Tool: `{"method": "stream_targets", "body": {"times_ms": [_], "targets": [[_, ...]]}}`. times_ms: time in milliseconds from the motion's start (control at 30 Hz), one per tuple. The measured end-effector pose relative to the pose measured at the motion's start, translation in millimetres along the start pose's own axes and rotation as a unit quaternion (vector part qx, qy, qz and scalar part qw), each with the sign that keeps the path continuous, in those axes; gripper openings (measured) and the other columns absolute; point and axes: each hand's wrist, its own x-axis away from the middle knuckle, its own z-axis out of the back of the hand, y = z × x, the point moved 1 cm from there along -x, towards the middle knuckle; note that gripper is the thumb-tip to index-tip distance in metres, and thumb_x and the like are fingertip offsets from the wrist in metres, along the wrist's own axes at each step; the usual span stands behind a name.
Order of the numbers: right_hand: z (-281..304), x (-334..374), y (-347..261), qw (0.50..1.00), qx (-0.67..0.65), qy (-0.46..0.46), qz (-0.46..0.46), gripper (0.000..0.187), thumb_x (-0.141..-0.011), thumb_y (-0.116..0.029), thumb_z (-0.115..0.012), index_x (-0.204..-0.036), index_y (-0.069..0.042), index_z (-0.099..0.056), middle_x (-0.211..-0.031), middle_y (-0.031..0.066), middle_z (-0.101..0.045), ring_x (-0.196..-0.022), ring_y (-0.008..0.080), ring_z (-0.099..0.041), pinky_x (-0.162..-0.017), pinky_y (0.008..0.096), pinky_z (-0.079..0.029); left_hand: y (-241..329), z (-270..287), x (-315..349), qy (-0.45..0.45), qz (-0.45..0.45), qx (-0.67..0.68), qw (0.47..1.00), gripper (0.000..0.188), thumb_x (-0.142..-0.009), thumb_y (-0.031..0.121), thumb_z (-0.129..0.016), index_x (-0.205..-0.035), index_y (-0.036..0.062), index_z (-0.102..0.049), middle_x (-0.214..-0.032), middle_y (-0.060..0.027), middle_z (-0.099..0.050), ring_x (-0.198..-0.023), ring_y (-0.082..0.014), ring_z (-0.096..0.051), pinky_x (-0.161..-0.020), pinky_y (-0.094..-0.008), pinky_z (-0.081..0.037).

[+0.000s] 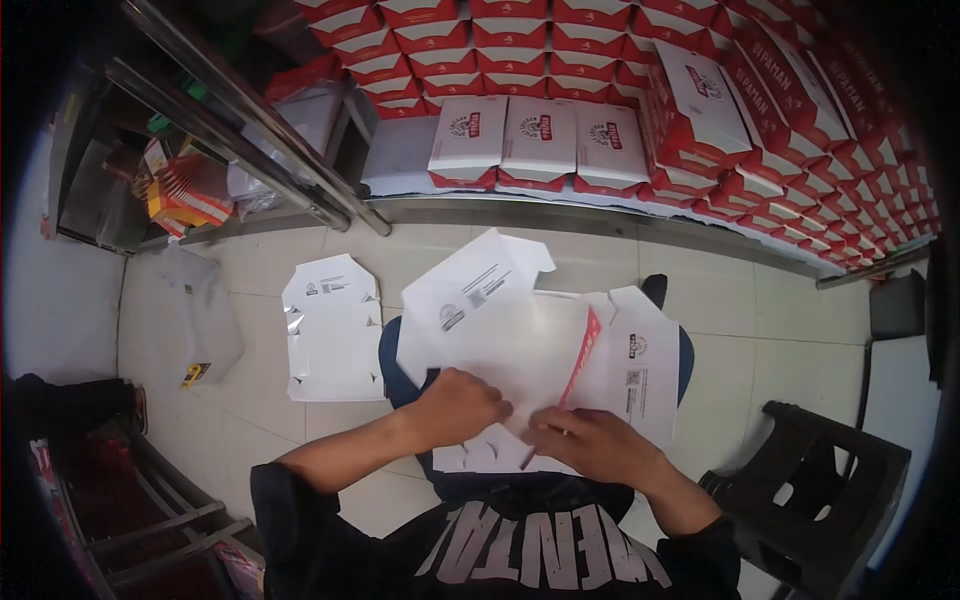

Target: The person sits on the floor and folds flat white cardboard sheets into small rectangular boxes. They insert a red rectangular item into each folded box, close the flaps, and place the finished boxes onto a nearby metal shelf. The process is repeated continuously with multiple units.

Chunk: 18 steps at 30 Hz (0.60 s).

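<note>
- Both forearms come up from six o'clock, in dark sleeves pushed back from the wrists, and meet over a flat white carton blank (pixel 520 345) lying on a blue stool (pixel 392 365) at the picture's centre.
- Left hand (pixel 462 405) is curled, knuckles up, fingers folded down onto the near edge of the blank and pinching a flap there.
- Right hand (pixel 585 440) is likewise closed, thumb and fingertips gripping the same near edge just beside the left; the two hands almost touch.
- Red strip (pixel 582 355) of the blank rises at one o'clock from the right hand.
- Another flat blank (pixel 332 330) lies on the floor at ten o'clock.
- Folded red-and-white boxes (pixel 540 135) are stacked at twelve o'clock.
- Black plastic stool (pixel 815 480) stands at four o'clock.
</note>
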Motion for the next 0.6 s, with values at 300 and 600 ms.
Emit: {"method": "stream_targets", "body": {"times_ms": [300,600], "targets": [[-25,7,-9,0.993,-0.003,0.092,-0.071,0.025,-0.088,-0.014,-0.068,-0.113,-0.007,-0.068,-0.11,0.013,-0.061,-0.09,0.0275,-0.065,-0.076,0.0411,-0.053,-10,3,-18,-0.151,0.068,0.248,0.955,0.018,-0.098,0.014,-0.054,-0.107,0.0067,-0.067,-0.09,-0.0163,-0.07,-0.085,-0.0369,-0.067,-0.073,-0.0488,-0.05],[-20,-10,-1,0.965,0.193,0.107,-0.144,0.024,-0.084,-0.01,-0.064,-0.108,-0.008,-0.063,-0.121,0.0123,-0.059,-0.082,0.0259,-0.067,-0.066,0.0377,-0.055,13,35,-34,-0.069,0.144,0.156,0.975,0.019,-0.095,0.024,-0.061,-0.11,0.0137,-0.068,-0.092,-0.0094,-0.07,-0.087,-0.0355,-0.068,-0.074,-0.0488,-0.054]]}}
